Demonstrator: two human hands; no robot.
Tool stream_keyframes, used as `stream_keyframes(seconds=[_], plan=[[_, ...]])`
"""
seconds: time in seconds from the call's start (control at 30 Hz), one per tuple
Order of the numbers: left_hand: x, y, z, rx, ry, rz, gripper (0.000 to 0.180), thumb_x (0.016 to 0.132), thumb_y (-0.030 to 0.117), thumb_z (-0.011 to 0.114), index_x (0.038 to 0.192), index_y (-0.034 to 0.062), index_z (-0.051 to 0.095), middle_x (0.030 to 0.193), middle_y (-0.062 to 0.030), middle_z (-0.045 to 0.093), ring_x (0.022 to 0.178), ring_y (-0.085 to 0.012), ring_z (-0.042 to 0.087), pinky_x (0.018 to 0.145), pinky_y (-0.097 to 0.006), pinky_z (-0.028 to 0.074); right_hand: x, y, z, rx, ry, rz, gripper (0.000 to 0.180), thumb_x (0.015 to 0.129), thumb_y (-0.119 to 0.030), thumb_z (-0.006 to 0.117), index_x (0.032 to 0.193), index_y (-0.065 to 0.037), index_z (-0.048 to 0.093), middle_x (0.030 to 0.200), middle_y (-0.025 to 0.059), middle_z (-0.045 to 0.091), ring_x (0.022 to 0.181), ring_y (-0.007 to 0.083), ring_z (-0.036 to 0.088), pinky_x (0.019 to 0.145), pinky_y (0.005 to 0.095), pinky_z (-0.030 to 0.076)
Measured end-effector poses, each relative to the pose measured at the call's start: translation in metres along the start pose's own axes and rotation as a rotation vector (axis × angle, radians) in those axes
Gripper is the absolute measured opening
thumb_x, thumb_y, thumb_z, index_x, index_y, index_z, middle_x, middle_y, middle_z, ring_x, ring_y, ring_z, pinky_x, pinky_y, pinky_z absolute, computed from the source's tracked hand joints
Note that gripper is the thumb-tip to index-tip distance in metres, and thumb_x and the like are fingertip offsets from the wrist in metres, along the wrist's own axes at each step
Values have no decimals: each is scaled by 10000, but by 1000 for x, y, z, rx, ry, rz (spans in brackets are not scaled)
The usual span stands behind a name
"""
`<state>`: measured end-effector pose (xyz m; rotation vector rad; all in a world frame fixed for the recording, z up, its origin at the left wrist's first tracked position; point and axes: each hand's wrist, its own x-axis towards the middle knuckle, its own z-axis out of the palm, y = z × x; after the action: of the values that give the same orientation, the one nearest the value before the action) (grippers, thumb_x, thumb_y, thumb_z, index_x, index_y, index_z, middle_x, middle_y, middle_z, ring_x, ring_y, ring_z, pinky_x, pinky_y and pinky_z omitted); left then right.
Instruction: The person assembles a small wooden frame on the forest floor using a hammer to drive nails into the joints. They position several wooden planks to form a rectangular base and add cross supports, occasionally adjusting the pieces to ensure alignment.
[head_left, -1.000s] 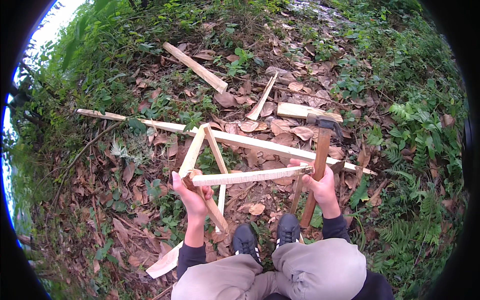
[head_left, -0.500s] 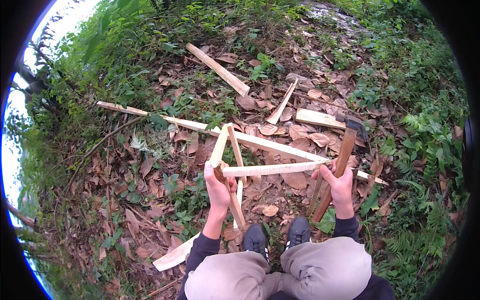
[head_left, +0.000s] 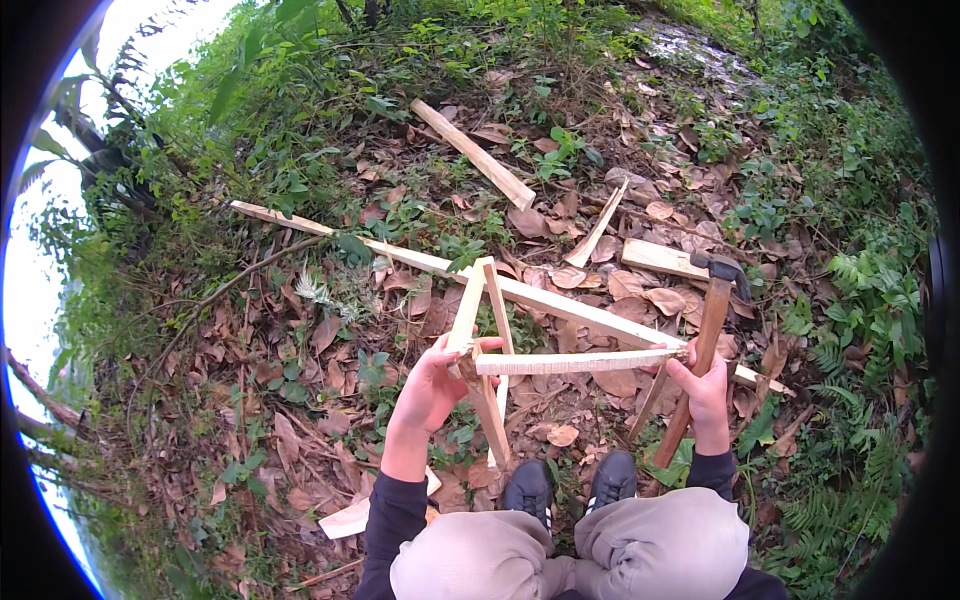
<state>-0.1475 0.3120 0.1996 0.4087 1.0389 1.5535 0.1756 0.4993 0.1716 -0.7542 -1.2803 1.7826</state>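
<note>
A frame of pale wooden slats is held up in front of my knees, with a crosspiece running between my two hands. My left hand is closed at the left joint, where an upper slat and a lower, darker slat meet; some of its fingers are hidden behind the wood. My right hand grips the wooden handle of a claw hammer, held upright with its dark head on top. The right hand's thumb and fingers also lie at the crosspiece's right end.
Behind the frame a long pale beam lies slantwise on the leaf litter. Loose pieces lie beyond it: a short plank, a split sliver and a wide board. Another board lies left of my shoes. Ferns grow on the right.
My view has shifted, so the scene sits a little further right and lower. The left hand's fingers have changed their hold at the joint. The right hand keeps the hammer.
</note>
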Motion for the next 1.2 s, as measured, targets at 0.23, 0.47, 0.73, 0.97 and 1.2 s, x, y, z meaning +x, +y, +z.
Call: stream_keyframes(seconds=[0.23, 0.47, 0.73, 0.97, 1.2], plan=[[-22, 14, -3, 118, 33, -17, 450, 1015, 267, 489, 1349, -25, 416, 1186, -232, 657, 1105, -363, 670, 984, -480, 519, -8, -14, -4, -89, -140, 14, 407, 802, -76, 815, 868, -123, 416, 1081, 286, 701, 1034, 232, 695, 837, 300, 551], [-46, 29, 8, 266, -8, -17, 523, 913, 48, 649, 1357, -14, 381, 1092, -184, 677, 1075, -324, 690, 900, -409, 557, -1, -15, -7, -133, -200, -49, 418, 837, -264, 831, 837, -124, 437, 1073, 278, 708, 1031, 304, 711, 951, 430, 550], [-66, 90, 59, 821, -89, 112, 610, 810, 50, 728, 1326, 35, 402, 931, -119, 670, 809, -133, 642, 714, -289, 535, 32, -62, -9, -166, -219, -54, 309, 936, -187, 724, 833, -71, 457, 1042, 267, 710, 1013, 327, 713, 891, 451, 587], [-66, 72, 95, 1699, -511, 443, 618, 758, 186, 727, 1300, 1, 494, 930, -135, 607, 914, -311, 623, 869, -398, 482, 74, -21, 8, 396, -399, 131, 516, 985, -554, 548, 920, -44, 510, 1320, 310, 569, 1214, 471, 585, 977, 591, 542], [-56, -11, 74, 2024, -822, 655, 516, 840, 227, 689, 1284, 49, 496, 837, -21, 558, 791, -182, 592, 752, -323, 433, 31, -16, 6, 9, -126, 124, 423, 814, -92, 819, 875, -137, 403, 1054, 219, 686, 934, 317, 742, 735, 344, 623]])
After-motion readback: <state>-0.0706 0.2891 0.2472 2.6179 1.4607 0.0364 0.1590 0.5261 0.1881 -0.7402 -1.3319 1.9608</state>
